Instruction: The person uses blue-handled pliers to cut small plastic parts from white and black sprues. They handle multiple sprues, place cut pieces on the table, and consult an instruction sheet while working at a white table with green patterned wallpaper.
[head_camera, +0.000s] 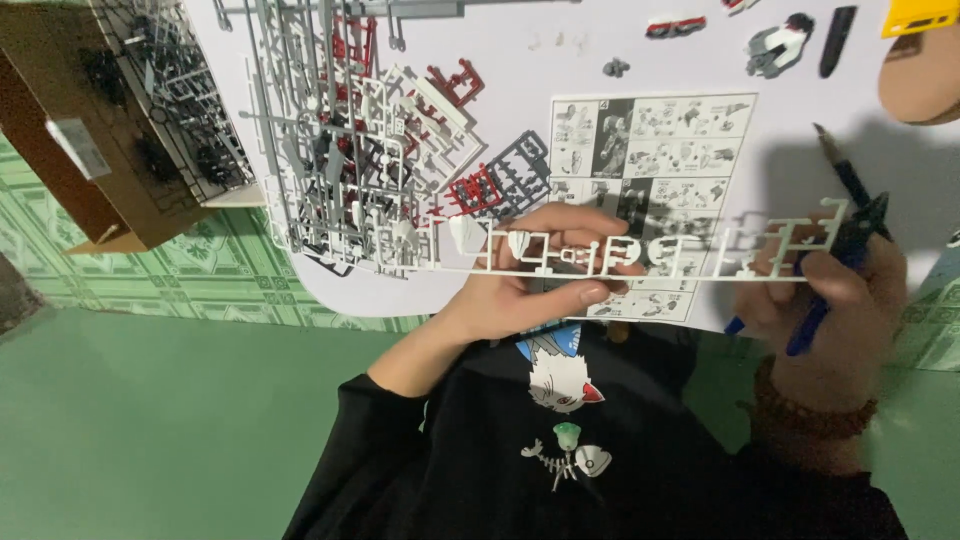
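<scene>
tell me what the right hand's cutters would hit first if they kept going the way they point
Likely the white parts frame: the right hand aims the blue-handled cutters up-left at the frame's end, which the left hand holds. Depth is unclear.

A single head-worn camera looks steeply down over the person's chest, close to the hands. The left hand (545, 270) sits near the frame's centre, the right hand (835, 310) toward its right edge. Beyond the hands the white table (520, 50) fills the upper frame; left of the left hand lies green floor (150, 420).
</scene>
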